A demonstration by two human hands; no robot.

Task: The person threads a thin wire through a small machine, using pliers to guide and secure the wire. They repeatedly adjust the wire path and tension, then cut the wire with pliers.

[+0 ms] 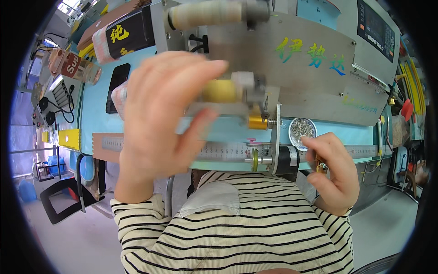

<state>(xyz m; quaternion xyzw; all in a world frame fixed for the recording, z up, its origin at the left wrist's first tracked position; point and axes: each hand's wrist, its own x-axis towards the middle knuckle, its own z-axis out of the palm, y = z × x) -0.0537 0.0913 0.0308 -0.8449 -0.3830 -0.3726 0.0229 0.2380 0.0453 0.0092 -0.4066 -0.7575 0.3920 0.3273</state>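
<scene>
My left hand [164, 114] is raised over the left side of the bench, smeared a little by motion. Its thumb stands apart from its fingers, and nothing shows between them. Just right of it is a blurred yellow roller [221, 91] on the machine. My right hand [335, 171] is closed round a small brass-coloured metal piece [321, 165], mostly covered by the fingers. Beside its fingertips stands a round white dish [290, 135] of small silvery metal pieces [302, 129]. A black motor [288, 160] with a green-rimmed wheel [255, 160] sits between my hands.
A grey metal machine [315, 68] with a control panel [376, 31] fills the back. Along the front edge runs a steel ruler [219, 151]. At the left lie a black phone [118, 86], a clear bottle [75, 66] and a dark box [130, 34].
</scene>
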